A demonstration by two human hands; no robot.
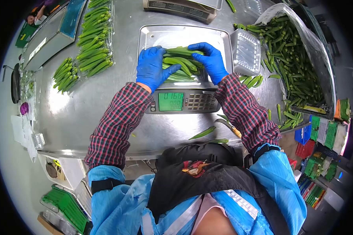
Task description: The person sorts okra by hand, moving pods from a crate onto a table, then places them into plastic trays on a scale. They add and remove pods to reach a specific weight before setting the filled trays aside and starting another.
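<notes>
Green okra lie side by side in a clear plastic tray on the metal pan of a digital scale. My left hand, in a blue glove, grips the left side of the okra, its thumb laid across the pods. From the right, my gloved right hand curls its fingers over the upper pods. Its fingertips touch okra near the tray's far edge. Below the pan, the scale's green display is lit with digits. Much of the tray is hidden by the hands and okra.
Packed okra trays stand in a row at left. Stacked empty clear trays sit right of the scale. A lined crate of loose okra is at far right. A curved knife and stray okra lie near the front edge.
</notes>
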